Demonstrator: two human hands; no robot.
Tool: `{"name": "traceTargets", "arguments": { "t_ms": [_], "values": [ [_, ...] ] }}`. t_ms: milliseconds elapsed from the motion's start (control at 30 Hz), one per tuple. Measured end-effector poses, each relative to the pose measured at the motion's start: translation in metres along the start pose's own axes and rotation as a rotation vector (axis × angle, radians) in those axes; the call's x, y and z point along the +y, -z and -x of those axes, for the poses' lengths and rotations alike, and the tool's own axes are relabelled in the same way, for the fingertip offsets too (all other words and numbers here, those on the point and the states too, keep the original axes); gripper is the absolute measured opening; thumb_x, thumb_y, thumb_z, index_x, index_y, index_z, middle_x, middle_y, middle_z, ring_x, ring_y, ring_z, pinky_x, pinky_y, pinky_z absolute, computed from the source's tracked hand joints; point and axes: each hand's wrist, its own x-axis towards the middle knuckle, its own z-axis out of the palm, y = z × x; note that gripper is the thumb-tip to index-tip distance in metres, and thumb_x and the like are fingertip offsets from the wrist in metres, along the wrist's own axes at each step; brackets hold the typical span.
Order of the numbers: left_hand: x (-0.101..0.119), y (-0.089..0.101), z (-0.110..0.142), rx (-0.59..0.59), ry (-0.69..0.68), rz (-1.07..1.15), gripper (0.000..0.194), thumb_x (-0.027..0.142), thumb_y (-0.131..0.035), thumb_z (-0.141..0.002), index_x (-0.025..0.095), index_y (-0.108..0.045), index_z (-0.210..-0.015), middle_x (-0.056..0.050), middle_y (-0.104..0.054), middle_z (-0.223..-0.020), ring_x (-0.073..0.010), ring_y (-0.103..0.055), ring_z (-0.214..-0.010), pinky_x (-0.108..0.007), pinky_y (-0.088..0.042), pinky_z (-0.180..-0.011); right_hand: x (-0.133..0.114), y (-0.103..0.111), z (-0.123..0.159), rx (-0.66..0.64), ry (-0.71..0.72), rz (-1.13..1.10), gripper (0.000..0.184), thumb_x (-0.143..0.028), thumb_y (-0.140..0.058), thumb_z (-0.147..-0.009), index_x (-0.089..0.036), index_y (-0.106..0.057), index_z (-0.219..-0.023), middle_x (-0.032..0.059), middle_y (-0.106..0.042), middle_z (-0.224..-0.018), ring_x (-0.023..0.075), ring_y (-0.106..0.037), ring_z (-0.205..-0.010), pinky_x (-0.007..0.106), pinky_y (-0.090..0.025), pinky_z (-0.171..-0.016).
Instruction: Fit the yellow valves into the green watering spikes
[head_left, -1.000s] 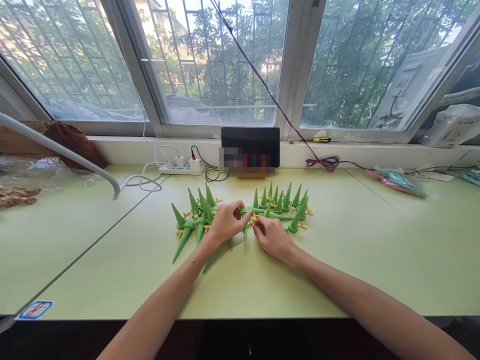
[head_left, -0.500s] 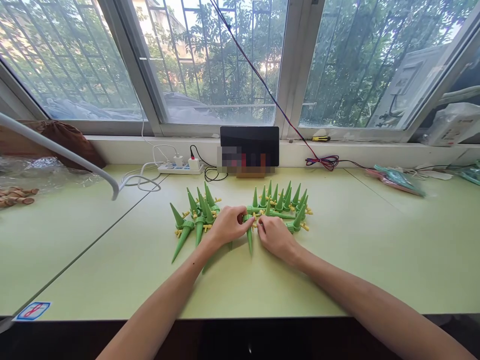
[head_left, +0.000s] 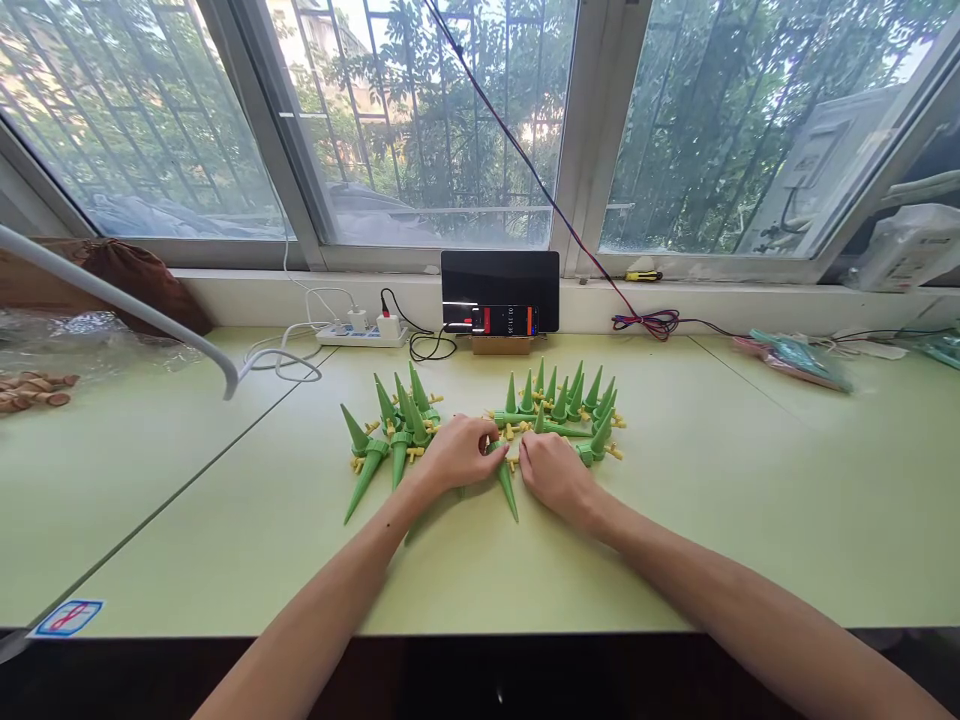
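My left hand point(head_left: 463, 452) is closed around the cap end of a green plant watering spike point(head_left: 508, 494), whose point slants toward the table's front edge. A small yellow valve point(head_left: 513, 463) sticks out from it toward my right hand point(head_left: 556, 476). The fingers of that hand are curled shut; whether they pinch anything is hidden. Left of my hands, several similar spikes point(head_left: 365, 482) with yellow valves stand or lie in a group. Another group of upright green spikes point(head_left: 576, 398) is behind my right hand, with one spike point(head_left: 566, 430) lying in front of them.
At the back a black tablet point(head_left: 500, 275) stands behind a phone point(head_left: 510, 321). A white power strip point(head_left: 362, 337) with cables is left of it. A white curved arm point(head_left: 120, 296) reaches in from the left. Bundled wire point(head_left: 652, 323) and a plastic packet point(head_left: 802, 362) are at right.
The held spike has turned, its point swinging right and toward me. Its yellow valve now shows lower between my hands. My right hand has shifted slightly right.
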Motion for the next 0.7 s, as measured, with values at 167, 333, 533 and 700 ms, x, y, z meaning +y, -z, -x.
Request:
{"name": "traceTargets", "arguments": {
  "t_ms": [167,333,533,700],
  "values": [
    [-0.002,0.004,-0.002,0.047,0.028,0.087,0.027,0.039,-0.056,-0.084,0.018,-0.067,-0.072,0.001,-0.059,-0.057,-0.0113,-0.049,-0.054,-0.025,-0.035,-0.06,0.003,-0.002,-0.001,0.054,0.037,-0.033,0.024,-0.019,-0.041,-0.097,-0.015,-0.057,-0.08,0.0097,-0.068,-0.077,0.0191,-0.063,-0.068,0.028,-0.029,-0.058],
    [-0.01,0.008,-0.007,0.233,0.128,0.112,0.026,0.033,-0.053,-0.087,0.017,-0.067,-0.072,0.002,-0.058,-0.054,-0.0104,-0.049,-0.052,-0.024,-0.036,-0.06,0.005,-0.002,-0.001,0.137,0.129,-0.119,0.025,-0.019,-0.04,-0.098,-0.018,-0.052,-0.076,0.0046,-0.064,-0.07,0.0148,-0.058,-0.061,0.026,-0.03,-0.059],
    [-0.013,0.008,-0.007,0.183,0.136,0.064,0.019,0.026,-0.055,-0.082,0.018,-0.069,-0.073,0.001,-0.063,-0.058,-0.0119,-0.052,-0.055,-0.025,-0.038,-0.062,0.008,-0.005,-0.003,0.16,0.14,-0.146,0.024,-0.02,-0.042,-0.097,-0.018,-0.05,-0.074,0.0029,-0.061,-0.067,0.0137,-0.054,-0.058,0.025,-0.029,-0.058],
    [-0.014,0.007,-0.006,0.125,0.042,0.007,0.017,0.022,-0.055,-0.082,0.019,-0.071,-0.077,-0.002,-0.068,-0.071,-0.0171,-0.057,-0.071,-0.03,-0.041,-0.073,0.008,-0.005,-0.003,0.15,0.148,-0.156,0.024,-0.022,-0.042,-0.098,-0.018,-0.051,-0.076,0.0029,-0.062,-0.068,0.0141,-0.055,-0.059,0.025,-0.029,-0.058]
  ]
}}
